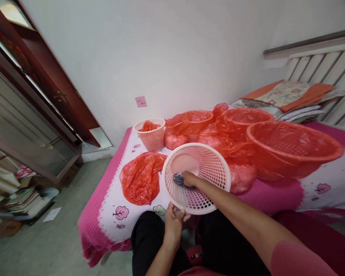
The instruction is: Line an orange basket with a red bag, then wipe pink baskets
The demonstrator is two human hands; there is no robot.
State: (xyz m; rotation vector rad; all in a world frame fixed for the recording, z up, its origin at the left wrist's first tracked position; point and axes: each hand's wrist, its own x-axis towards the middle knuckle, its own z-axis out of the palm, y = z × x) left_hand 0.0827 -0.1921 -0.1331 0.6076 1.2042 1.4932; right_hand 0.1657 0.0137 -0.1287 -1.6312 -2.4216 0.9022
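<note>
presently: pale basket [211,170], tilted, by edge of bed [107,220]; left grip [174,222] pinching its rim [201,212]; right grip [190,179] closed round grey cloth [178,179] inside. hazard: basket swivelling, if cloth pressure outdoes that hold.

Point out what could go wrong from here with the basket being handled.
The pale basket is tilted, with the left hand at its near rim, so it might slip or roll if the right hand presses hard inside.

The grey cloth might snag in the lattice holes of the basket wall.

The loose red plastic bag lies close beside the basket and could be dragged along if the basket shifts.
</note>
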